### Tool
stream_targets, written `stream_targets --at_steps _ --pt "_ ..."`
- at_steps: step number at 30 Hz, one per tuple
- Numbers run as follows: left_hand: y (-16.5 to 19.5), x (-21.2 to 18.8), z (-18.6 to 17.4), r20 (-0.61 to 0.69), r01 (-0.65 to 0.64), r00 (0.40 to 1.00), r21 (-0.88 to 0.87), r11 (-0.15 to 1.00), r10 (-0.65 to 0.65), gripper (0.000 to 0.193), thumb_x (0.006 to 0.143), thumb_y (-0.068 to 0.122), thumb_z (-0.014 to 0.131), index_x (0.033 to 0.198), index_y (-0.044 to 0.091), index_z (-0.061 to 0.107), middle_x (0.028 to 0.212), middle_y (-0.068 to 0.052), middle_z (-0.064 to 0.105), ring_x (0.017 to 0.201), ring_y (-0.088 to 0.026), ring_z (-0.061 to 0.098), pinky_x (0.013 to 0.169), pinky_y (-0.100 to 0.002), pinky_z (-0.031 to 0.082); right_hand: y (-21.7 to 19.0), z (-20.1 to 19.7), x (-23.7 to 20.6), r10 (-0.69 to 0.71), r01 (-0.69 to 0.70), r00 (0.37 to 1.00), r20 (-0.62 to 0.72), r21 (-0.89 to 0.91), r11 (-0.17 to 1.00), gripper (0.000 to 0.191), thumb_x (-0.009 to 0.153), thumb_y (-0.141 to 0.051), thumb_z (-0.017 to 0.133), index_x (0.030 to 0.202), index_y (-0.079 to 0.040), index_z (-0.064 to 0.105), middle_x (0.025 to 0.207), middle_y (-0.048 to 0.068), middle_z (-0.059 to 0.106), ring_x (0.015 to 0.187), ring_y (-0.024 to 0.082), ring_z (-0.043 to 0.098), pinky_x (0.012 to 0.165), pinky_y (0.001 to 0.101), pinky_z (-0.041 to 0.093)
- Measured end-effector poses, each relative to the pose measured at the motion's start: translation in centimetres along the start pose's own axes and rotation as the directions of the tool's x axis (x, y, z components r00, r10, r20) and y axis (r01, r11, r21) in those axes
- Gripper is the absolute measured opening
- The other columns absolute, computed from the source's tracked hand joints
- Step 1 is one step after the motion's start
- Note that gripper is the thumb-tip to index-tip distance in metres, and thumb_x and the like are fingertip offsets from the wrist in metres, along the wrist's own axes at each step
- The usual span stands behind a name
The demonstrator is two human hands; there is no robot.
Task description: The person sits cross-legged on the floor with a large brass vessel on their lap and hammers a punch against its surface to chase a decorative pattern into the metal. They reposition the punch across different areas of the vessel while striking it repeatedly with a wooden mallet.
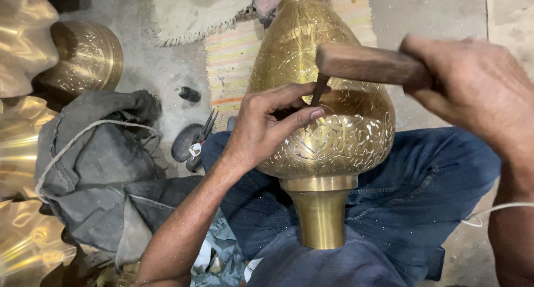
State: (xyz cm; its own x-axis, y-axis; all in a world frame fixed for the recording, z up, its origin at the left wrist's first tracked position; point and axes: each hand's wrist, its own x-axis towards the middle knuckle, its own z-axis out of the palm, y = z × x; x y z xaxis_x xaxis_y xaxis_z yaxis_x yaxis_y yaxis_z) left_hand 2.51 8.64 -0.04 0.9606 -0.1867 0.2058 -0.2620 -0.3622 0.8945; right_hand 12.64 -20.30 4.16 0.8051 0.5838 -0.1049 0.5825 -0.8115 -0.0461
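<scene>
A large engraved brass vase (328, 137) lies across my lap, its plain foot (321, 214) pointing toward me and its neck away. My left hand (267, 125) rests on the vase's belly and pinches a thin dark chisel (318, 90), tip on the brass. My right hand (473, 89) grips a wooden mallet block (367, 63) whose end sits over the chisel's top.
A grey cloth bundle tied with rope (94, 170) lies at my left. Pliers (200, 137) and a small dark bottle (188, 93) are on the concrete floor. Other brass pieces (89, 56) stand at the left edge. A striped mat (233, 59) lies under the vase's neck.
</scene>
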Motion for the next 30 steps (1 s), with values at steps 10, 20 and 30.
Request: stream_targets --at_steps 10,20,30 --pt "-0.4 0.0 0.2 0.029 0.056 0.998 0.002 0.998 -0.056 0.040 0.096 0.027 0.075 0.128 0.005 0.071 0.105 -0.008 0.080 0.087 -0.014 0.079 0.073 -0.028 0.066 0.0 -0.2 0.2 -0.032 0.061 0.979 -0.204 0.141 0.988 0.026 0.088 -0.022 0.083 0.104 -0.009 0.068 0.076 0.006 0.070 0.071 0.020 0.072 0.067 0.0366 0.056" --pt "-0.4 0.1 0.0 0.053 0.079 0.996 -0.014 0.997 -0.078 0.040 0.096 0.026 0.074 0.129 0.005 0.070 0.106 -0.009 0.080 0.088 -0.016 0.080 0.073 -0.030 0.066 -0.5 0.1 -0.3 0.131 0.014 0.959 -0.250 0.503 0.864 0.016 0.096 -0.019 0.080 0.105 -0.009 0.071 0.080 0.006 0.070 0.069 0.015 0.070 0.067 0.0325 0.055" --pt "-1.0 0.0 0.0 0.072 0.040 0.997 -0.023 0.999 -0.038 0.040 0.096 0.027 0.073 0.130 0.007 0.070 0.113 -0.009 0.080 0.091 -0.016 0.080 0.078 -0.032 0.068 -1.0 -0.1 -0.5 0.417 -0.378 0.906 0.072 0.582 0.720 0.024 0.100 -0.020 0.079 0.089 0.000 0.071 0.069 0.018 0.067 0.056 0.028 0.063 0.049 0.0371 0.048"
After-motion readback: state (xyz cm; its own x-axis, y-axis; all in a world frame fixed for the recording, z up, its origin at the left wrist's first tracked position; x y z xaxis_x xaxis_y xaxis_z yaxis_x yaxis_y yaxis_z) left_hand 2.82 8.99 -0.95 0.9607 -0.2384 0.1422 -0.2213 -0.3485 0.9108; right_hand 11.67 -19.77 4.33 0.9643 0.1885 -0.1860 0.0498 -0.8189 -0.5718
